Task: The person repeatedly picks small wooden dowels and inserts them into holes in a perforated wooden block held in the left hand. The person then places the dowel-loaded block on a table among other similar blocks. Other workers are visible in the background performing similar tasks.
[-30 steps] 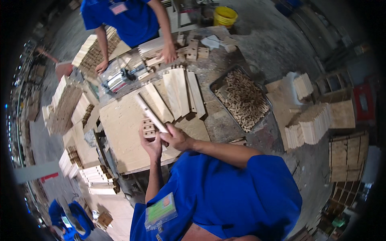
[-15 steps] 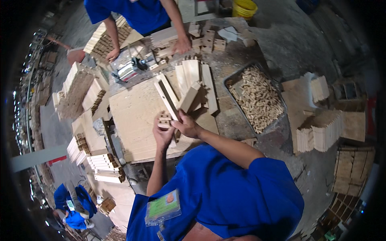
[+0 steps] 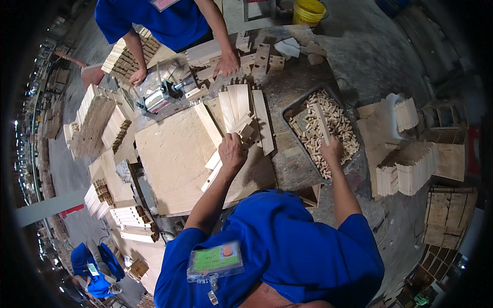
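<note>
My right hand (image 3: 332,150) grips the near end of a narrow wooden strip (image 3: 321,122), which is tilted over the black tray (image 3: 285,121) of wooden dowels (image 3: 336,120). My left hand (image 3: 232,153) is over the pile in the middle of the table. Its fingers are curled at the near end of a short pale wooden block (image 3: 241,124), and its palm side is hidden. Just beyond are several pale wooden bars (image 3: 237,102) with dowels sticking out of their far ends. One more bar (image 3: 208,123) lies left of them, and further pieces (image 3: 211,177) lie below my left hand.
Across the table a co-worker's hand (image 3: 226,64) rests by drilled blocks (image 3: 261,57); the other is near a metal clamp-like device (image 3: 163,96). A plywood sheet (image 3: 169,159) covers the table's left part. Stacked wooden pieces stand left (image 3: 95,120) and right (image 3: 411,172).
My hands have moved apart. The right hand went right to the dowel tray with a strip; the left turned over and moved onto the pile. The drilled block it held is out of sight.
</note>
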Demonstrator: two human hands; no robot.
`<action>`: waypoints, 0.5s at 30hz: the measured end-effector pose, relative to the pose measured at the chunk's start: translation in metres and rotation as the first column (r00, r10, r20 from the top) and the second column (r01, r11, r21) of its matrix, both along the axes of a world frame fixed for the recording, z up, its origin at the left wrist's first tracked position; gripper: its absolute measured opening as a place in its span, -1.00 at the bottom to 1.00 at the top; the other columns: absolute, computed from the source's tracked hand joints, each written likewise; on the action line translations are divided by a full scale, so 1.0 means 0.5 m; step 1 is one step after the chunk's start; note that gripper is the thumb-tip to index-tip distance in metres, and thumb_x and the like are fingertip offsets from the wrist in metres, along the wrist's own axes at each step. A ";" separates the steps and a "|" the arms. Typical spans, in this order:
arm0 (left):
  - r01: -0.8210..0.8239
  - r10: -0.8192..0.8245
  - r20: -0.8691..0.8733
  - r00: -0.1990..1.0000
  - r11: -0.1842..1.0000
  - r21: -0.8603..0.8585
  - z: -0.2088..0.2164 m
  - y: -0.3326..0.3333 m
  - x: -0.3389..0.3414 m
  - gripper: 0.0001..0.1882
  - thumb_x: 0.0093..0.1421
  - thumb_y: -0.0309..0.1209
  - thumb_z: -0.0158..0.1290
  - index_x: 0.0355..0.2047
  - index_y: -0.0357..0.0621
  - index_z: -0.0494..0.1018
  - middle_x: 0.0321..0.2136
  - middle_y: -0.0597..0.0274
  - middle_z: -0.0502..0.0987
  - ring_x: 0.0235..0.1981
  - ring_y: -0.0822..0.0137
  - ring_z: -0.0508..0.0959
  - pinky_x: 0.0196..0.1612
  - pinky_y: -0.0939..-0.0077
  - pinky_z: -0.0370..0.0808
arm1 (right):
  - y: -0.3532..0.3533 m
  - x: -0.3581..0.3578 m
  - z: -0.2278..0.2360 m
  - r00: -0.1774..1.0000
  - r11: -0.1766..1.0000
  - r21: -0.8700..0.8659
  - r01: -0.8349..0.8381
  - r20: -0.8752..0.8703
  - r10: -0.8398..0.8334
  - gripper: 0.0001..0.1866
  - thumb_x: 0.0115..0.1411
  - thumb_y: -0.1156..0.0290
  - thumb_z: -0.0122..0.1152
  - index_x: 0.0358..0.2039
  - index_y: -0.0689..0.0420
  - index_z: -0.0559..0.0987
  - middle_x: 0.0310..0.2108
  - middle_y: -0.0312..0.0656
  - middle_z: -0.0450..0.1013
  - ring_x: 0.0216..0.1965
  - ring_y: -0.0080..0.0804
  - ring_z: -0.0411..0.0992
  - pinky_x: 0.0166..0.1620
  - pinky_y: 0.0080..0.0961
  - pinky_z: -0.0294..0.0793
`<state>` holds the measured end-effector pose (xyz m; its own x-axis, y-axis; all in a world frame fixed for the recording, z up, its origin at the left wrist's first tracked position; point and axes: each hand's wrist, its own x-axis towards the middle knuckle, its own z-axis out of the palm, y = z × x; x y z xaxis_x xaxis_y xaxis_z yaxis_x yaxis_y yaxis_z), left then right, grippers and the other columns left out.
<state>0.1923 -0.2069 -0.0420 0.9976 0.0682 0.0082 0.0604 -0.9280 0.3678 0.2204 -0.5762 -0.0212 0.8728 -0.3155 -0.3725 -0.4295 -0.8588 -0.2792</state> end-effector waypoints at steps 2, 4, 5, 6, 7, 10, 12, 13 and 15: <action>-0.013 0.013 -0.014 1.000 1.000 0.007 -0.012 0.002 0.010 -0.54 0.07 -0.30 0.33 -0.08 -0.14 0.43 -0.20 -0.11 0.53 -0.17 -0.16 0.62 -0.17 -0.08 0.56 | 0.003 0.024 -0.023 0.999 0.999 0.009 -0.042 0.026 0.042 -0.59 0.45 0.23 0.28 0.13 0.27 0.64 0.09 0.08 0.53 0.06 0.10 0.58 0.08 0.03 0.62; -0.096 0.097 -0.045 0.994 0.995 0.007 -0.023 0.021 0.015 -0.52 0.07 -0.29 0.34 -0.06 -0.14 0.41 -0.22 -0.10 0.54 -0.18 -0.15 0.62 -0.17 -0.10 0.56 | 0.032 0.057 -0.052 0.997 0.995 0.055 -0.079 0.024 0.078 -0.58 0.44 0.27 0.29 0.19 0.23 0.61 0.15 0.06 0.47 0.09 0.08 0.57 0.12 0.01 0.61; -0.193 0.194 -0.100 0.976 0.981 0.020 -0.027 0.042 0.027 -0.51 0.11 -0.27 0.34 -0.02 -0.13 0.40 -0.20 -0.12 0.58 -0.16 -0.19 0.64 -0.15 -0.11 0.57 | 0.057 0.070 -0.065 0.997 0.992 0.098 -0.075 0.009 0.074 -0.57 0.43 0.29 0.29 0.22 0.20 0.59 0.17 0.04 0.45 0.10 0.07 0.56 0.13 0.00 0.61; -0.246 0.246 -0.005 0.969 0.968 -0.048 -0.014 0.062 0.032 -0.59 0.14 -0.24 0.30 -0.11 -0.13 0.42 -0.22 -0.13 0.62 -0.24 -0.20 0.66 -0.20 -0.17 0.59 | 0.072 0.074 -0.084 0.998 0.990 0.131 -0.057 -0.007 0.058 -0.56 0.43 0.31 0.30 0.25 0.18 0.58 0.19 0.03 0.43 0.11 0.07 0.56 0.14 -0.01 0.61; -0.375 0.370 -0.082 0.926 0.925 -0.061 0.000 0.087 0.040 -0.57 0.15 -0.21 0.31 -0.09 -0.14 0.43 -0.20 -0.13 0.65 -0.21 -0.22 0.69 -0.15 -0.14 0.61 | 0.088 0.073 -0.107 0.998 0.995 0.081 -0.058 0.027 0.056 -0.56 0.42 0.33 0.30 0.26 0.15 0.58 0.19 0.03 0.42 0.10 0.06 0.56 0.14 -0.02 0.61; -0.372 0.376 -0.063 0.924 0.855 -0.360 0.030 0.213 0.013 -0.28 0.06 -0.30 0.48 0.18 -0.08 0.39 -0.10 -0.07 0.69 -0.12 -0.02 0.74 -0.04 0.10 0.67 | 0.092 0.075 -0.153 0.989 0.998 0.060 -0.037 0.143 0.028 -0.64 0.37 0.36 0.37 0.13 0.18 0.65 0.09 0.04 0.48 0.02 0.05 0.59 0.08 -0.03 0.63; -0.377 0.441 -0.020 0.897 0.741 -0.555 0.048 0.232 -0.039 -0.25 0.07 -0.43 0.43 0.27 -0.12 0.39 -0.12 0.05 0.68 -0.13 0.15 0.72 -0.01 0.26 0.66 | 0.099 0.083 -0.139 0.990 0.992 0.122 -0.005 0.142 -0.013 -0.70 0.33 0.39 0.42 0.02 0.25 0.69 -0.04 0.11 0.55 -0.04 0.06 0.60 0.03 -0.01 0.62; -0.309 0.378 -0.032 0.925 0.701 -0.643 0.062 0.214 -0.046 -0.26 0.07 -0.46 0.42 0.27 -0.13 0.40 -0.12 0.08 0.67 -0.13 0.18 0.70 0.00 0.29 0.65 | 0.060 0.080 -0.160 0.979 0.996 0.063 0.061 0.192 -0.072 -0.75 0.32 0.39 0.44 -0.05 0.24 0.70 -0.23 -0.02 0.61 -0.20 -0.10 0.65 -0.14 -0.08 0.66; -0.240 0.324 -0.034 0.945 0.619 -0.748 0.081 0.186 -0.106 -0.28 0.06 -0.51 0.41 0.26 -0.17 0.44 -0.13 0.14 0.65 -0.13 0.25 0.68 0.00 0.35 0.63 | 0.067 0.076 -0.143 0.933 0.842 0.490 0.227 0.138 -0.332 -0.77 0.32 0.37 0.47 -0.10 0.21 0.70 -0.35 -0.14 0.60 -0.34 -0.28 0.63 -0.29 -0.21 0.64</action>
<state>0.1394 -0.1140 -0.0015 0.9249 0.3717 -0.0798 0.1979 -0.2916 0.9358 0.2584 -0.5427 -0.0928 0.8466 -0.3970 -0.3544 -0.5179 -0.4614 -0.7203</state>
